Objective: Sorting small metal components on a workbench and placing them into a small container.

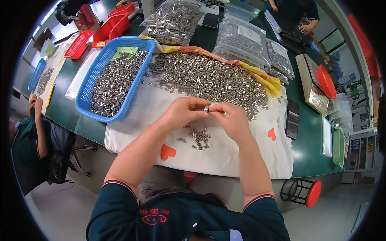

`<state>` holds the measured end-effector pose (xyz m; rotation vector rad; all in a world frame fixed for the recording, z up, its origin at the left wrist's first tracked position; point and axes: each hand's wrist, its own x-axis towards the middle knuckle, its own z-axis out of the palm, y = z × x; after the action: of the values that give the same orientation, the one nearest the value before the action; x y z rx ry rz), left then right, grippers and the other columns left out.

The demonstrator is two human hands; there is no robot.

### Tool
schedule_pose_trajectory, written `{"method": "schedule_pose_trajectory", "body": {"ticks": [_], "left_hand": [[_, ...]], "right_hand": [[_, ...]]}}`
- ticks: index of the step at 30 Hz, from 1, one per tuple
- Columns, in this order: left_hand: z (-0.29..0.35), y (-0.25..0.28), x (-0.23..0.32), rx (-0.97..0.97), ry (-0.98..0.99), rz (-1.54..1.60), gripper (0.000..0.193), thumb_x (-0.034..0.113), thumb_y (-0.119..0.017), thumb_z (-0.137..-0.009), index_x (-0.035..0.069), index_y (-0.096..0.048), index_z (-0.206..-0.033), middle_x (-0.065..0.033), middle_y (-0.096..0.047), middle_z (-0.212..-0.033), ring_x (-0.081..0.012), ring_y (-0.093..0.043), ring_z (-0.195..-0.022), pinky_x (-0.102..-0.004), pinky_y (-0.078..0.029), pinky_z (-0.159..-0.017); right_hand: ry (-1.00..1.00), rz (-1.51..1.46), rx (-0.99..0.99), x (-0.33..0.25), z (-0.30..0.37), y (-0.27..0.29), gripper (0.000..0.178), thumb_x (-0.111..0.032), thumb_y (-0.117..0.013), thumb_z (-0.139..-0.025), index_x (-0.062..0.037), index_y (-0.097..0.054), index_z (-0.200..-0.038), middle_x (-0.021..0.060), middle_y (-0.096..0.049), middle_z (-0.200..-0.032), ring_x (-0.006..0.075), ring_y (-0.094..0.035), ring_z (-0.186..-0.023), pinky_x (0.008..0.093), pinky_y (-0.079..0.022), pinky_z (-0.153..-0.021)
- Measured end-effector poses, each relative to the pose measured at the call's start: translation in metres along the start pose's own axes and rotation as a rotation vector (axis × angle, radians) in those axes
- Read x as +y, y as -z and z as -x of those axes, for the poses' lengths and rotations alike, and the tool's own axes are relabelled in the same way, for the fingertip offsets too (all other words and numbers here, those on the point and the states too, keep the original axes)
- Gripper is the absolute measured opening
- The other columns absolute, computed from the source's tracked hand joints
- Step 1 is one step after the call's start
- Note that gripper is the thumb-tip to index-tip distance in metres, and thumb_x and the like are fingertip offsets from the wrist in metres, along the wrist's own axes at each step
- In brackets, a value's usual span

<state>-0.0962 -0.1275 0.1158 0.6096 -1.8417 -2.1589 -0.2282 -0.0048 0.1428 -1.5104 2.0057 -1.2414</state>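
Observation:
Above the white cloth (225,160), my two hands meet at the fingertips. A small metal ring-like piece (206,108) is pinched between the thumb and fingers of my left hand (183,112), and the fingertips of my right hand (231,118) close on its other side. Just below my hands lies a little group of short metal cylinders (200,138). Beyond them spreads a large heap of similar small metal pieces (205,76). To the left, a blue plastic basket (82,94) is filled with more of these pieces, with a pale green slip inside.
Clear bags of metal parts (171,20) stand at the back beside a dark phone (210,21). Red bins (116,28) are at back left. On the right are another dark phone (292,118), a scale (311,82) and a red stool (313,194). Two other people work nearby.

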Motion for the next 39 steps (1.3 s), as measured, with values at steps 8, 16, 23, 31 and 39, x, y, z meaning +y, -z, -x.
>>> {"method": "schedule_pose_trajectory", "body": {"ticks": [8,16,23,31,39], "left_hand": [[0.005,-0.001,0.006,-0.123,0.073,0.010,0.034,0.002,-0.065,-0.074,0.000,-0.057,-0.107,-0.0036,-0.061,-0.091,-0.0071,-0.056,-0.079,-0.0206,-0.046,-0.069],[0.008,-0.004,0.008,-0.255,0.024,-0.139,0.033,0.004,-0.067,-0.072,0.002,-0.058,-0.104,-0.0026,-0.062,-0.088,-0.0068,-0.056,-0.079,-0.0223,-0.046,-0.071],[0.003,-0.006,0.006,-0.233,0.026,-0.064,0.035,0.003,-0.065,-0.074,0.001,-0.056,-0.108,-0.0031,-0.061,-0.089,-0.0077,-0.056,-0.079,-0.0228,-0.047,-0.071],[0.002,-0.001,0.009,-0.035,-0.028,0.059,0.037,0.005,-0.065,-0.073,-0.001,-0.055,-0.108,-0.0038,-0.059,-0.089,-0.0086,-0.056,-0.079,-0.0221,-0.047,-0.070],[0.002,0.000,-0.003,-0.035,-0.108,0.037,0.037,0.005,-0.067,-0.073,0.001,-0.056,-0.108,-0.0044,-0.060,-0.096,-0.0089,-0.056,-0.088,-0.0232,-0.046,-0.078]], "right_hand": [[-0.232,-0.192,-0.209,0.010,-0.009,0.020,0.015,-0.007,-0.066,-0.070,-0.0048,-0.060,-0.084,0.0000,-0.058,-0.073,0.0077,-0.051,-0.065,0.0214,-0.043,-0.061],[-0.083,0.490,0.107,0.030,-0.009,0.012,0.005,-0.010,-0.060,-0.069,-0.0054,-0.061,-0.072,0.0099,-0.058,-0.070,0.0259,-0.055,-0.068,0.0367,-0.044,-0.064],[-0.048,0.615,0.024,0.034,-0.009,0.008,0.005,-0.012,-0.061,-0.069,-0.0065,-0.061,-0.069,0.0090,-0.057,-0.069,0.0255,-0.055,-0.070,0.0369,-0.043,-0.067],[-0.131,-0.027,0.058,0.004,-0.007,0.007,0.006,-0.005,-0.059,-0.072,-0.0018,-0.060,-0.078,0.0070,-0.062,-0.076,0.0176,-0.058,-0.067,0.0268,-0.046,-0.062],[0.031,-0.079,0.041,-0.006,0.001,-0.004,0.007,0.000,-0.061,-0.070,-0.0004,-0.060,-0.077,0.0059,-0.060,-0.073,0.0131,-0.055,-0.063,0.0239,-0.044,-0.060]]}}
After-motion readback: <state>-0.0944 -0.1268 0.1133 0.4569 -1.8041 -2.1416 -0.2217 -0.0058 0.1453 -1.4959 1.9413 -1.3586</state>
